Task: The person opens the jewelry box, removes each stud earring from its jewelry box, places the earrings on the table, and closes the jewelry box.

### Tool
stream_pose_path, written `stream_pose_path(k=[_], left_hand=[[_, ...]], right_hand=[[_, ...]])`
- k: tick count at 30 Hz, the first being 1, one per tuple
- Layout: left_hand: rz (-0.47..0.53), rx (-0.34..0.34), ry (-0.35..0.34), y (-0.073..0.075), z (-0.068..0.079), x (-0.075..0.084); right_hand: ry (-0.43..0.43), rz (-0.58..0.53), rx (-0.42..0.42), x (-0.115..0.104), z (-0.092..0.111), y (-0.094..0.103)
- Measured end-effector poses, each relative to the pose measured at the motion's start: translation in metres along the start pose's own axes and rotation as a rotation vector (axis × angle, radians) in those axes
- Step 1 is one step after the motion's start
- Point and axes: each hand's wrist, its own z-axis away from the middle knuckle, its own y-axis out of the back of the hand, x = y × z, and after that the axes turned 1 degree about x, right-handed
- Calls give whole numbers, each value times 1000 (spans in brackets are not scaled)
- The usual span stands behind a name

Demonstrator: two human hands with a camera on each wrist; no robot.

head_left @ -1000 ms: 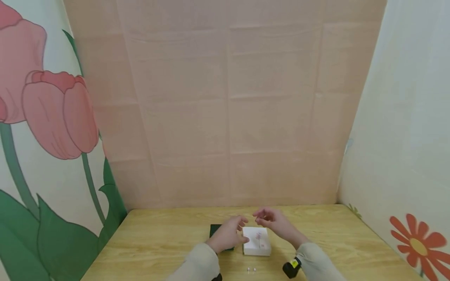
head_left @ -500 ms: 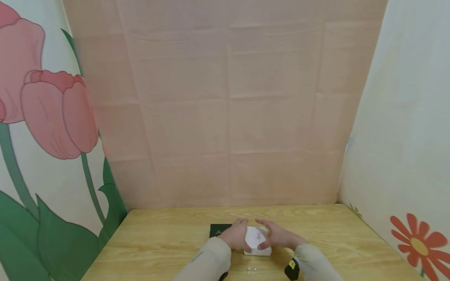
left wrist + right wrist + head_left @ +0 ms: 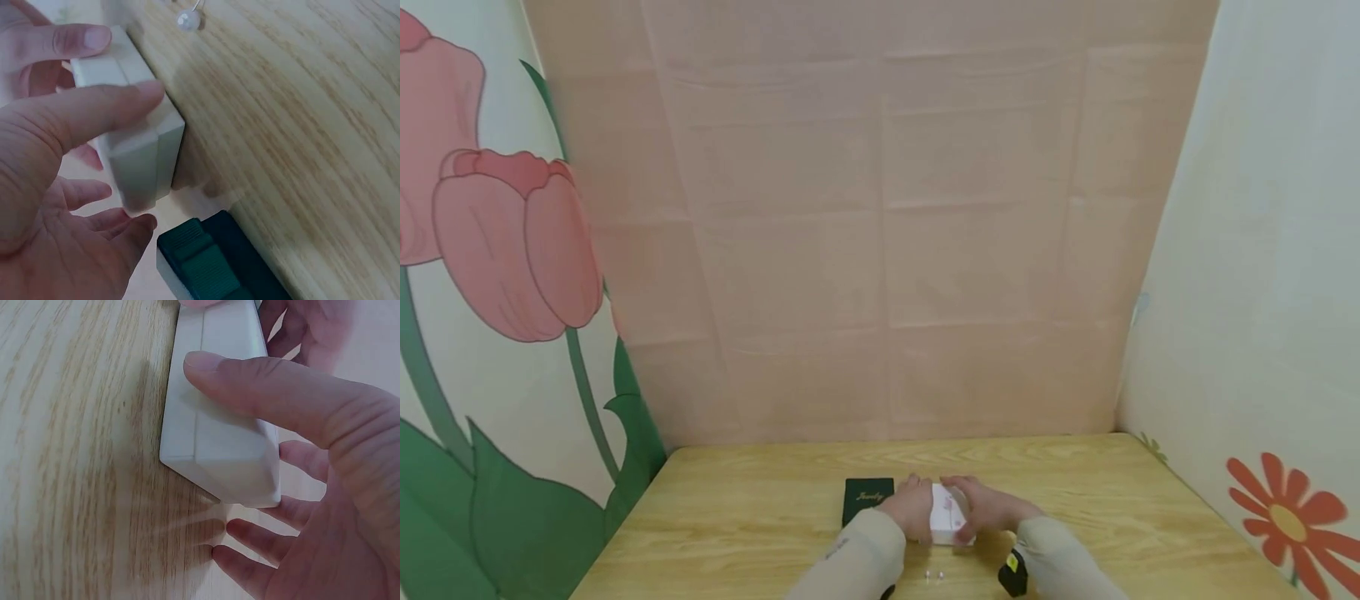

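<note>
A white jewelry box (image 3: 944, 515) with a pink flower print on its lid sits on the table between my two hands. My left hand (image 3: 912, 510) holds its left end, thumb on the near side across the seam of the lid (image 3: 133, 159), fingers round the far side. From the other end my right hand (image 3: 991, 508) grips it the same way, with the thumb lying across the near side of the lid (image 3: 228, 440). Just in front of the box lie two small pearl earrings, one pearl (image 3: 187, 20) showing clearly in the left wrist view.
Left of the white box lies a dark green box (image 3: 859, 498) with gold lettering, partly behind my left hand; its ribbed bow (image 3: 209, 272) shows in the left wrist view. The wood-grain table (image 3: 760, 500) reaches back to a plain pinkish backdrop (image 3: 880, 250).
Both hands have come down and inward from above the white box and closed on its two ends. The earrings and the green box have stayed where they were.
</note>
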Motion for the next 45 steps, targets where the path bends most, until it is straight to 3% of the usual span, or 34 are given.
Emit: stream_pose_path(k=[5, 13, 21, 29, 36, 41, 45], left_hand=[[-2, 14, 10, -3, -2, 0], [30, 14, -19, 1, -3, -9], [213, 50, -112, 30, 12, -24], [441, 208, -242, 61, 36, -38], [748, 254, -278, 73, 59, -44], [1032, 282, -285, 68, 66, -47], [1283, 248, -268, 61, 68, -47]], right_hand=[[-11, 61, 5, -1, -1, 0], [3, 57, -16, 0, 0, 7], [90, -28, -18, -16, 0, 26], [187, -100, -7, -54, 9, 45], [253, -73, 22, -84, 13, 53], [292, -37, 47, -94, 12, 56], [315, -37, 47, -98, 11, 56]])
